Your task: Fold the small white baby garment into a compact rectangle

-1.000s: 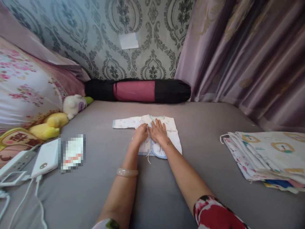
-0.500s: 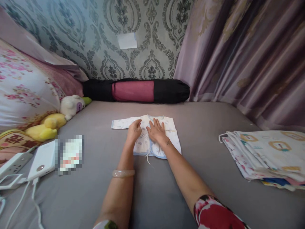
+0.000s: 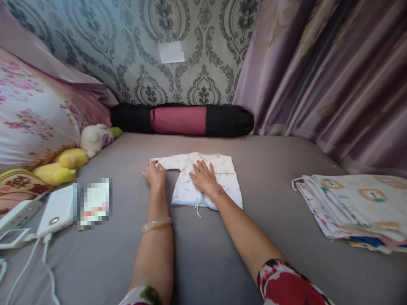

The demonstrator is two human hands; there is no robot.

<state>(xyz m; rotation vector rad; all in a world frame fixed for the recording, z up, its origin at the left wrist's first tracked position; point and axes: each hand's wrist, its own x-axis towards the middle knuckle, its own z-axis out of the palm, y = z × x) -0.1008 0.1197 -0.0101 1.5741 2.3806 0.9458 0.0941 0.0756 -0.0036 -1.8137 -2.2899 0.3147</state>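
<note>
A small white baby shirt (image 3: 227, 186) with light blue trim and a thin tie at its hem lies flat on the grey bed sheet. Its left sleeve stretches out to the side; the right sleeve seems folded in over the chest. At the outstretched cuff, my left hand (image 3: 154, 173) has its fingers curled around the sleeve end, though the fingertips are partly hidden. My right hand (image 3: 204, 176) rests palm down on the shirt's middle, fingers spread, covering part of the front.
Folded printed baby clothes (image 3: 356, 207) are stacked at the right. On the left are a white power bank (image 3: 57, 212), a power strip (image 3: 19, 218), cables and plush toys (image 3: 71, 161). A black and pink roll (image 3: 178, 120) lies along the wall beside the curtain (image 3: 286, 84).
My left hand has moved left from the shirt's chest to the end of the outstretched sleeve. My right hand has slid slightly left, still flat on the shirt.
</note>
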